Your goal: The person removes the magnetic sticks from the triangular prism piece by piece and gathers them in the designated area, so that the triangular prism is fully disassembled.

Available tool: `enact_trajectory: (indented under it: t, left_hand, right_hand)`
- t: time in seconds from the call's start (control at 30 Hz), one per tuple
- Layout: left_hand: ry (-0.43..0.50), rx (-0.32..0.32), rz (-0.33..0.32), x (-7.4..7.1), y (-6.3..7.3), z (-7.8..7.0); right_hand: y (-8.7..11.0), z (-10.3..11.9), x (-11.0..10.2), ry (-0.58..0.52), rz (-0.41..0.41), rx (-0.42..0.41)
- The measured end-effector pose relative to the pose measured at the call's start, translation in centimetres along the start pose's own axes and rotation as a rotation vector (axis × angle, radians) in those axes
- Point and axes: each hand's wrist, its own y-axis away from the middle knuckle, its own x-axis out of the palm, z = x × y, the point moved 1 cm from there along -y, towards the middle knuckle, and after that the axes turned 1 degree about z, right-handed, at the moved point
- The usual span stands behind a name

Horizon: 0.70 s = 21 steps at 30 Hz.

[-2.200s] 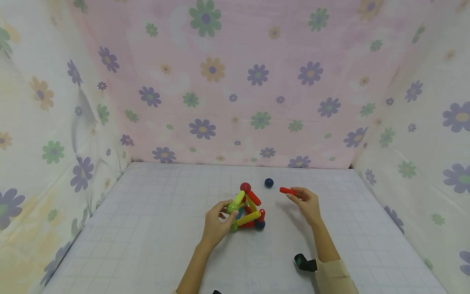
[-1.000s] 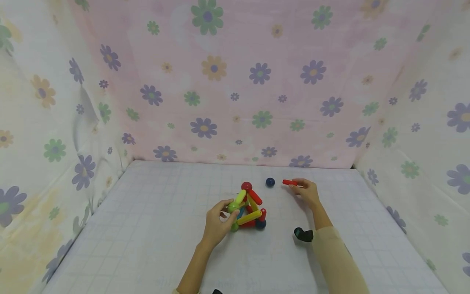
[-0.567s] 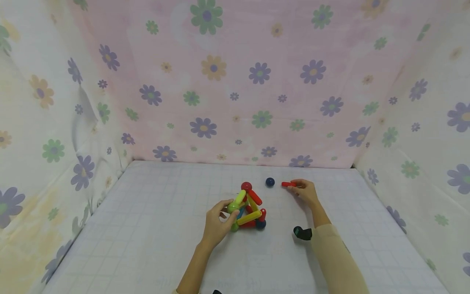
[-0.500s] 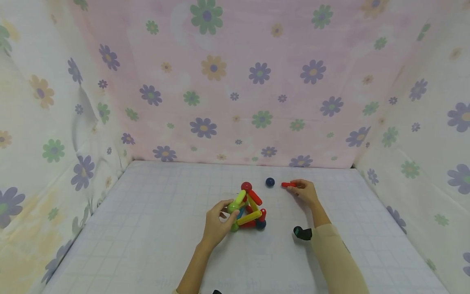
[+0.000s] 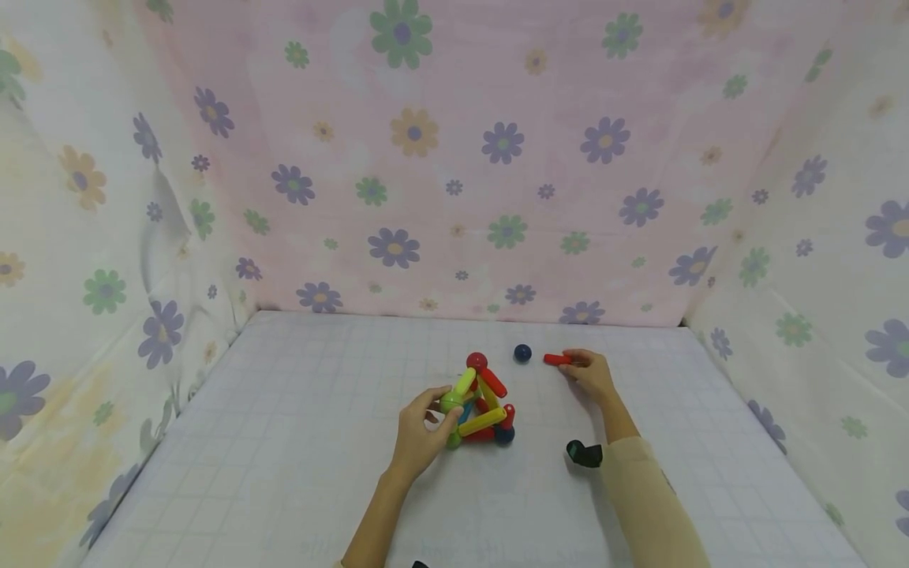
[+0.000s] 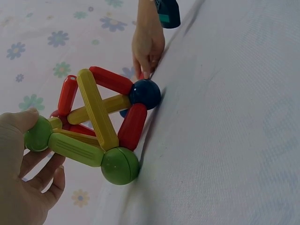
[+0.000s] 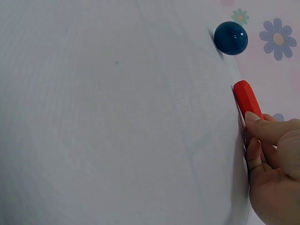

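A frame built of coloured magnetic sticks and balls (image 5: 483,422) stands on the table in front of me. Thumb and fingers of my left hand (image 5: 415,438) pinch its upper green ball (image 6: 38,134). In the left wrist view, a yellow stick (image 6: 97,108) and a red stick (image 6: 133,126) meet at or near the lower green ball (image 6: 120,166), with a blue ball (image 6: 144,94) beyond. My right hand (image 5: 591,376) pinches one end of a loose red stick (image 7: 247,99), low over the table. The stick's free end points toward a loose dark blue ball (image 7: 230,38).
A white gridded cloth (image 5: 319,442) covers the table. Flower-patterned curtains (image 5: 454,158) enclose it at the back and on both sides. A black wrist-camera mount (image 5: 585,454) sticks out beside the right sleeve (image 5: 649,497).
My right hand has moved farther out with the red stick, then sunk slightly toward the table. The left hand, the frame and the loose blue ball stay in place.
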Motion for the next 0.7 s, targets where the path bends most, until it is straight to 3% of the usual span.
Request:
enact_trajectory:
  t: [0.43,0.7]
  left_hand:
    - [0.004,-0.003,0.000,0.0,0.0,0.0]
    - [0.006,0.002,-0.002,0.0,0.0,-0.1]
  right_hand:
    - [0.1,-0.2,0.7,0.033,-0.091,-0.041]
    - [0.2,-0.2,1.2,0.027,-0.166,0.000]
